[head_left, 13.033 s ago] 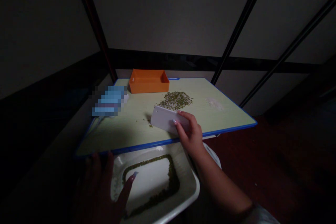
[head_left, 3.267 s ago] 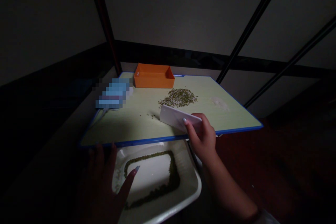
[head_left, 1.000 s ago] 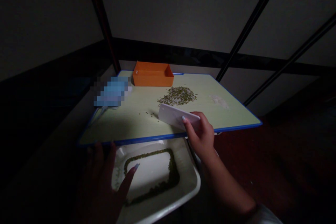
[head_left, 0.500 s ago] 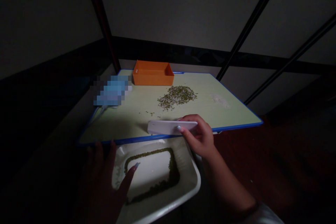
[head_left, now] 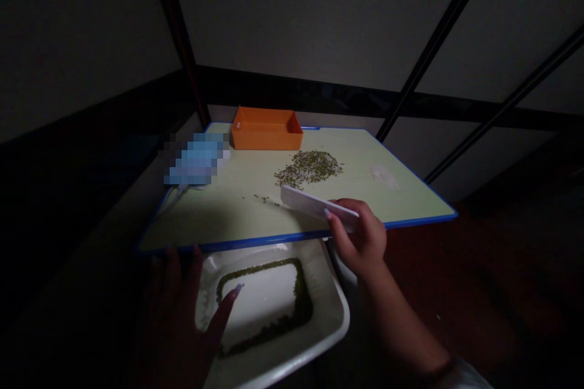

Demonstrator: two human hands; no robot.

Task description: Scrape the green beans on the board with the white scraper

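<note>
My right hand (head_left: 365,234) is closed around one end of a thin white flat scraper (head_left: 314,203), tilted above the near part of the pale green tabletop (head_left: 228,219). Beyond its far tip lies a spread of small green beans (head_left: 314,165), with several strays to the left. A white basin (head_left: 331,322) sits below the table's blue front edge, green beans gathered around its flat bottom. My left hand (head_left: 182,310), dim in shadow, grips the basin's left side, thumb reaching inside and fingers outside near the table edge.
An orange open box (head_left: 267,137) stands at the table's back left. Left of it is a pixelated blue object (head_left: 196,158) with a pale cord. A whitish patch of fine grains (head_left: 383,176) lies on the right. Dark panelled walls rise behind.
My right hand has moved slightly right, and the scraper has swung from along the front edge to an angle, its far end now near the beans. My left hand stays put.
</note>
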